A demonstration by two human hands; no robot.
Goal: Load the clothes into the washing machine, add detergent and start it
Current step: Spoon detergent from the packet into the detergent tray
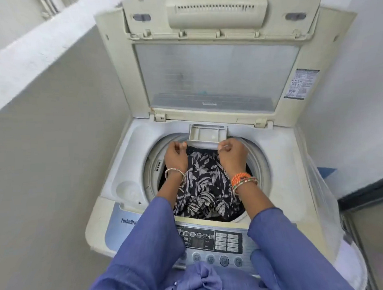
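Washing machine (282, 162), lid up: detergent drawer (207, 134) pulled out, long axis crosswise; left hand (175, 155) and right hand (232, 155), both pinching its front edge above clothes (201, 188).

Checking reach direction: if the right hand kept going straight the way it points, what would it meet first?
Probably the detergent drawer: the right hand points at its front right corner and seems already at its edge, though depth is unclear.
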